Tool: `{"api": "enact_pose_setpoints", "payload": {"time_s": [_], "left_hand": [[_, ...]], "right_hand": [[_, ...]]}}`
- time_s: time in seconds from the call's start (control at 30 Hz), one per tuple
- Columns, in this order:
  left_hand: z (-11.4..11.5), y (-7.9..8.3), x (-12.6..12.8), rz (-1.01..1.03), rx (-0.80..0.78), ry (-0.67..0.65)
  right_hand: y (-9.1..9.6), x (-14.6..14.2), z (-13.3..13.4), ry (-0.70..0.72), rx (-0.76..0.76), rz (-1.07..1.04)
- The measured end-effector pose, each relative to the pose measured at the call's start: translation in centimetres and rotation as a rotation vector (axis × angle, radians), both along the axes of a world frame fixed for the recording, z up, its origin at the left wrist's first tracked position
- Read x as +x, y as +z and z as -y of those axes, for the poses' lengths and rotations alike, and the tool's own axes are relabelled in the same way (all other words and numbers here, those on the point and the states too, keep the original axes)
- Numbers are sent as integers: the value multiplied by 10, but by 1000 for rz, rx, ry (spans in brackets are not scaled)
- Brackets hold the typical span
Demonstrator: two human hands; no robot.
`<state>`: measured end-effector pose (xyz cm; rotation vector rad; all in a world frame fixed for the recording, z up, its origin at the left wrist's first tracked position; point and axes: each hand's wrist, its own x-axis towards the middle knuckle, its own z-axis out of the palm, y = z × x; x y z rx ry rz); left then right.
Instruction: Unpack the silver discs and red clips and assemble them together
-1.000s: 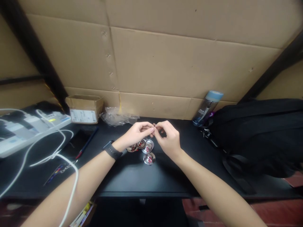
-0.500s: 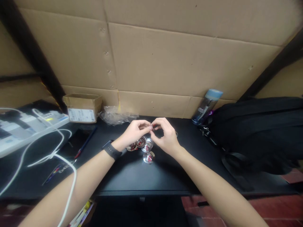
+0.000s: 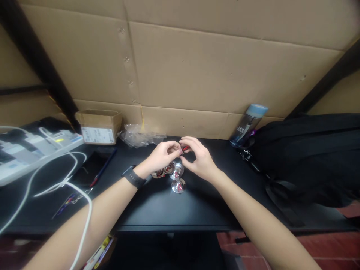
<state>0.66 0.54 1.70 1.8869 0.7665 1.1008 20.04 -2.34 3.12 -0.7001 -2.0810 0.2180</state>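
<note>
My left hand (image 3: 165, 155), with a dark watch on its wrist, is closed in a pinch over the desk. Thumb and fingers of my right hand (image 3: 198, 155) close from the other side. Between the fingertips is a small metal disc with a red cord (image 3: 185, 149), mostly covered by the fingers. Just below the hands lie several shiny discs with red cords, which look like finger cymbals. The nearest disc (image 3: 178, 185) lies apart at the front, and another silver disc (image 3: 176, 171) is behind it. The discs at the left are partly hidden by my left hand.
On the left are a white power strip (image 3: 42, 159) with looping cables, a phone (image 3: 94, 167) and a small cardboard box (image 3: 99, 127). Crumpled clear plastic (image 3: 140, 135) lies near the back. To the right stand a bottle (image 3: 247, 125) and a black backpack (image 3: 306, 161).
The red cord at the fingertips now shows more clearly, and the disc has turned slightly. Both hands stay together in nearly the same place. The view has shifted a little.
</note>
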Motion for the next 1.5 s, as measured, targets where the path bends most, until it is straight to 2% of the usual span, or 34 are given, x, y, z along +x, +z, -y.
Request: {"api": "enact_pose_setpoints", "payload": {"time_s": [0.17,0.33,0.5,0.67,0.8,1.1,1.5], "left_hand": [[-2,-4,-3,-98,44,-7],[-4,-3,-6,-260,148,55],[-13,-3,-17,-367,229,189],[-31,-11,-34,-561,346,328],[-39,-18,-43,-674,355,359],[-42,-20,-47,-769,389,381],[-51,-25,-51,-790,357,378]], "right_hand": [[3,8,-6,33,-49,88],[2,14,-14,-9,-117,88],[4,33,-29,-135,-101,85],[11,65,-45,-306,-86,239],[17,87,-52,-401,-231,404],[15,112,-61,-345,-526,584],[8,122,-68,-279,-583,608]]}}
